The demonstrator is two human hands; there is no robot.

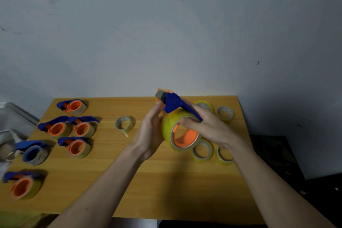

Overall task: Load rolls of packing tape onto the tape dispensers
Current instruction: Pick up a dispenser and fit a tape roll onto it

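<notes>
- Both hands meet above the wooden tabletop [148,190]: the left hand [149,133] curls around the far side of a yellow tape roll [167,129], fingers reaching up to the dispenser [174,103].
- Right hand [207,126] grips the dispenser's blue handle, thumb pressed at the roll's rim.
- Roll sits on the dispenser's orange hub, raised off the tabletop, seemingly fully seated, though motion blur makes that uncertain.
- Seven loaded dispensers [77,147] lie at the left.
- One loose roll [124,124] rests just left of the hands; four more rolls [224,114] lie partly hidden behind the right hand.
</notes>
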